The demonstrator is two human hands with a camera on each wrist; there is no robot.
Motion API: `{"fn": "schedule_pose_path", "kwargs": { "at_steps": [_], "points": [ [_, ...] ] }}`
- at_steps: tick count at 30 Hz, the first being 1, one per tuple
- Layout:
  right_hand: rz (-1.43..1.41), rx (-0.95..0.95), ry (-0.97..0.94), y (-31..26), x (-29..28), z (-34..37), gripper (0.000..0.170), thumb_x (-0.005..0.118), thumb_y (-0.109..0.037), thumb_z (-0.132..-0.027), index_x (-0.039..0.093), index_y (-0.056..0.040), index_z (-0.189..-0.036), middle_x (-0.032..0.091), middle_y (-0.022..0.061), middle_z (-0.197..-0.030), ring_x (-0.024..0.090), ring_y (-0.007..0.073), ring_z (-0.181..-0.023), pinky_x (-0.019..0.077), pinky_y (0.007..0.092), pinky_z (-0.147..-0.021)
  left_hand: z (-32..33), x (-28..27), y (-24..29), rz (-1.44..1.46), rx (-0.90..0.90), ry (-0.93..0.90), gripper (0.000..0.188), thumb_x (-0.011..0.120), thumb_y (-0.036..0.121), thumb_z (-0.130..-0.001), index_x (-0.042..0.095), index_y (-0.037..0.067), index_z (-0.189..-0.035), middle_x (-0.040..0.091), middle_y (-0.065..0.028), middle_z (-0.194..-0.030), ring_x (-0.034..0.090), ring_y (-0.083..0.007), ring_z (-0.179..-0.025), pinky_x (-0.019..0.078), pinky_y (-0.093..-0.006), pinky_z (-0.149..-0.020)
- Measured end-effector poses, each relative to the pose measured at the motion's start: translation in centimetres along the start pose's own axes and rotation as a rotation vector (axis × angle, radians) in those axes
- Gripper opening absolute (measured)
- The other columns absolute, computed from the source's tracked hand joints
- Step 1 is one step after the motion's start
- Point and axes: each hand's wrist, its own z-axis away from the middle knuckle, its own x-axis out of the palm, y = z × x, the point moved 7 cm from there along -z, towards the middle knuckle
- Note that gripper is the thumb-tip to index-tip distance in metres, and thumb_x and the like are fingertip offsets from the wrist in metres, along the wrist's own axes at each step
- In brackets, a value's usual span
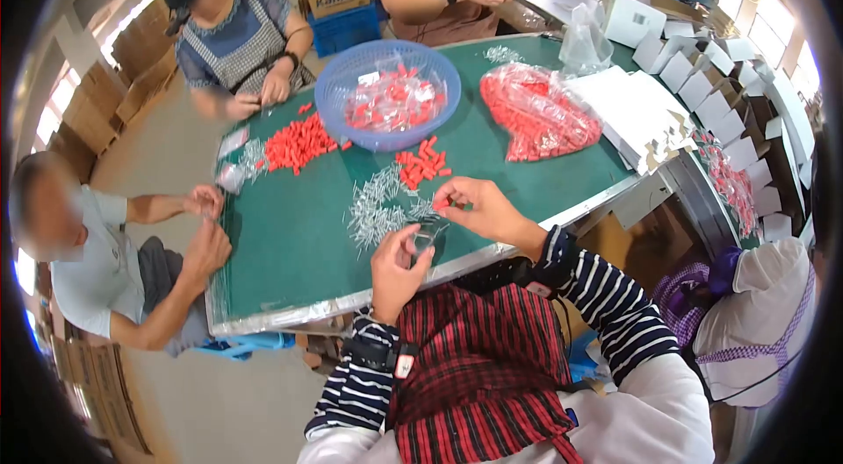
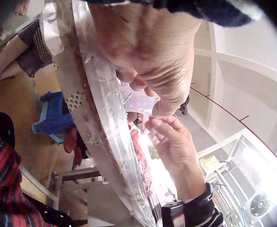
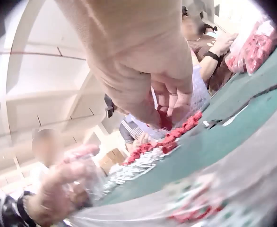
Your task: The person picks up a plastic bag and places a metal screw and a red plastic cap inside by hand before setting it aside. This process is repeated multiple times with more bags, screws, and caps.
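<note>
My left hand (image 1: pixel 397 273) pinches a small clear plastic bag (image 1: pixel 425 241) near the table's front edge. My right hand (image 1: pixel 485 211) holds a small red piece (image 1: pixel 441 204) between thumb and fingers, just above and right of the bag. In the right wrist view, the red piece (image 3: pixel 164 119) shows between the fingertips of my right hand (image 3: pixel 138 61). A pile of grey metal screws (image 1: pixel 378 211) lies beyond my left hand, with loose red pieces (image 1: pixel 423 164) behind it.
A blue basket (image 1: pixel 386 141) of bagged red pieces stands behind the piles. To its left lie more red pieces (image 1: pixel 300 143); to its right are a large bag of red pieces (image 1: pixel 537 113) and white sheets (image 1: pixel 628 108). People sit around the green table (image 1: pixel 290 244).
</note>
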Motion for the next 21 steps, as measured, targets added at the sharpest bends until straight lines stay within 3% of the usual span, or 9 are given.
{"fn": "schedule_pose_path", "kwargs": {
  "at_steps": [4,6,8,9,12,14,16,21],
  "points": [
    [-0.186,-0.069,-0.010,-2.3,1.7,0.8,0.015,0.066,-0.004,-0.084,0.063,-0.0031,-0.100,0.064,0.0031,-0.095,0.057,0.0087,-0.086,0.0477,0.0275,-0.074,-0.2,0.1,0.0,0.035,0.024,0.011,0.038,0.073,-0.003,-0.069,0.062,-0.001,-0.106,0.049,-0.0023,-0.077,0.047,-0.0109,-0.068,0.0426,-0.0243,-0.061],
    [-0.154,-0.083,-0.014,-2.4,2.3,1.1,0.016,0.066,-0.005,-0.084,0.063,-0.0034,-0.100,0.064,0.0040,-0.095,0.059,0.0121,-0.086,0.0478,0.0285,-0.074,-0.2,0.1,0.5,0.064,0.012,-0.004,0.039,0.072,-0.004,-0.070,0.062,-0.001,-0.107,0.049,-0.0019,-0.080,0.047,-0.0100,-0.070,0.0427,-0.0237,-0.062],
    [0.102,-0.225,-0.055,-3.1,2.9,1.3,0.016,0.065,-0.006,-0.084,0.063,-0.0037,-0.100,0.065,0.0063,-0.095,0.060,0.0172,-0.085,0.0483,0.0298,-0.075,-0.1,0.1,0.1,0.063,-0.064,-0.009,0.040,0.072,-0.005,-0.070,0.061,-0.001,-0.108,0.049,-0.0015,-0.082,0.047,-0.0091,-0.071,0.0426,-0.0227,-0.062],
    [0.098,-0.254,-0.038,-3.7,2.9,1.5,0.016,0.063,-0.006,-0.081,0.063,-0.0036,-0.098,0.063,0.0120,-0.089,0.061,0.0300,-0.082,0.0483,0.0369,-0.075,-0.1,0.1,-0.1,0.061,-0.065,-0.007,0.040,0.072,-0.005,-0.070,0.061,-0.001,-0.108,0.049,-0.0015,-0.082,0.047,-0.0091,-0.071,0.0426,-0.0227,-0.062],
    [0.237,-0.342,0.011,-4.0,2.7,1.7,0.017,0.063,-0.008,-0.082,0.062,-0.0044,-0.099,0.064,0.0112,-0.089,0.061,0.0304,-0.083,0.0485,0.0379,-0.076,-0.2,0.3,-0.2,0.104,0.024,-0.001,0.040,0.071,-0.006,-0.070,0.061,-0.001,-0.109,0.049,-0.0016,-0.082,0.048,-0.0085,-0.072,0.0424,-0.0219,-0.061],
    [0.268,-0.276,0.013,-4.1,2.4,1.9,0.019,0.063,-0.009,-0.082,0.062,-0.0051,-0.100,0.064,0.0110,-0.090,0.061,0.0309,-0.084,0.0484,0.0387,-0.077,-0.3,0.3,0.0,0.129,0.050,0.013,0.039,0.071,-0.006,-0.071,0.061,-0.002,-0.109,0.049,-0.0017,-0.082,0.048,-0.0081,-0.073,0.0429,-0.0217,-0.061],
    [0.300,-0.211,0.019,-3.9,2.1,1.8,0.021,0.063,-0.010,-0.081,0.061,-0.0057,-0.101,0.064,0.0108,-0.090,0.061,0.0314,-0.084,0.0482,0.0395,-0.077,-0.2,0.3,0.2,0.132,0.018,0.001,0.040,0.071,-0.006,-0.071,0.060,-0.002,-0.109,0.049,-0.0018,-0.083,0.048,-0.0081,-0.073,0.0435,-0.0219,-0.062],
    [0.483,-0.375,-0.050,-5.6,3.0,2.3,0.030,0.067,-0.011,-0.080,0.061,-0.0062,-0.108,0.062,0.0107,-0.092,0.060,0.0289,-0.082,0.0500,0.0373,-0.071,-0.1,0.4,-0.4,0.111,-0.050,-0.037,0.041,0.071,-0.007,-0.071,0.058,-0.004,-0.110,0.049,-0.0024,-0.085,0.049,-0.0084,-0.074,0.0450,-0.0222,-0.065]
  ]
}}
